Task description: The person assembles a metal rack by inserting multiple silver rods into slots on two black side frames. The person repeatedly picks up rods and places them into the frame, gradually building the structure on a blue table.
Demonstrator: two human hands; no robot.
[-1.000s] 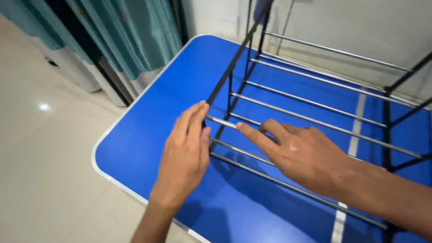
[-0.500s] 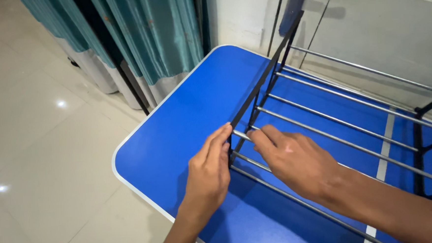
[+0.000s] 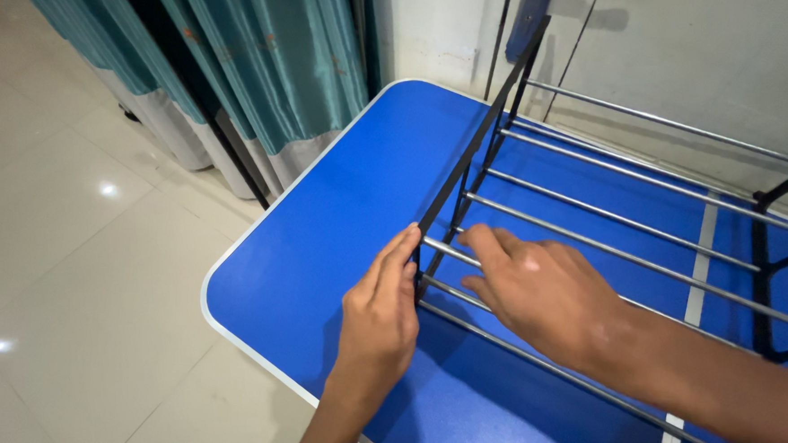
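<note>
A rack with a black frame (image 3: 484, 136) and several silver rods (image 3: 610, 219) lies on a blue table (image 3: 340, 215). My left hand (image 3: 381, 316) presses its fingertips against the near corner of the black side bar. My right hand (image 3: 541, 290) lies over the nearest silver rods just right of that corner, its fingers curled on a rod end. Neither hand lifts the rack off the table.
Teal curtains (image 3: 269, 57) with a dark stand hang behind the table's far left corner. White tiled floor (image 3: 64, 266) spreads to the left. A grey wall (image 3: 700, 53) runs behind the rack. The table's white-edged rim (image 3: 238, 328) is close to my left wrist.
The view has shifted so the table and rack sit further right and lower. Both hands stay at the rack's near corner; my right fingers have closed in on the rod end.
</note>
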